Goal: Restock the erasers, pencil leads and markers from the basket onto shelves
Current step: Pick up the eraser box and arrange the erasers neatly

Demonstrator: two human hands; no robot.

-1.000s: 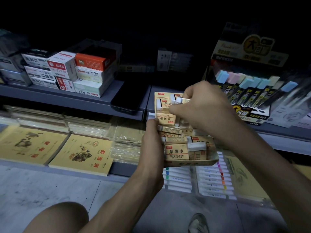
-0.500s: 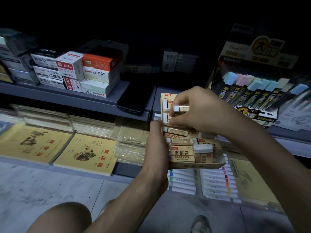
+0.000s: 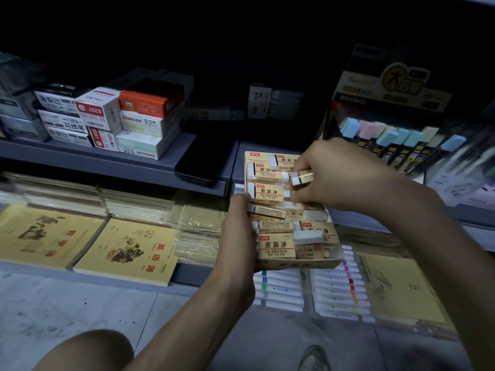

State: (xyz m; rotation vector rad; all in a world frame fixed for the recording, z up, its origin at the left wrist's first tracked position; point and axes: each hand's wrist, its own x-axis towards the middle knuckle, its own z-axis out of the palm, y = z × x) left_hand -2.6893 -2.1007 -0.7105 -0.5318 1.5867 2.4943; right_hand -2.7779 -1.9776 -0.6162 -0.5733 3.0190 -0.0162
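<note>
An open cardboard tray (image 3: 300, 263) full of tan 2B erasers (image 3: 276, 247) is held in front of the shelves. My left hand (image 3: 238, 236) grips the tray's left side. My right hand (image 3: 337, 175) hovers over the tray's far end and pinches one eraser (image 3: 301, 178) by its white end, lifted just above the stacked ones. A display of pencil leads (image 3: 396, 145) with pastel caps stands on the upper shelf at the right. White markers (image 3: 337, 290) with coloured ends lie in clear packs on the lower shelf beneath the tray.
Stacked small boxes (image 3: 107, 119) sit at the left of the upper grey shelf (image 3: 150, 167), with a black phone (image 3: 206, 159) beside them. Yellow exercise books (image 3: 126, 250) and wrapped paper stacks fill the lower shelf. My knee and a shoe show above the tiled floor.
My right hand has lifted the pinched eraser slightly and shifted right over the tray's far end. The left hand still grips the tray; the whole view has drifted a little.
</note>
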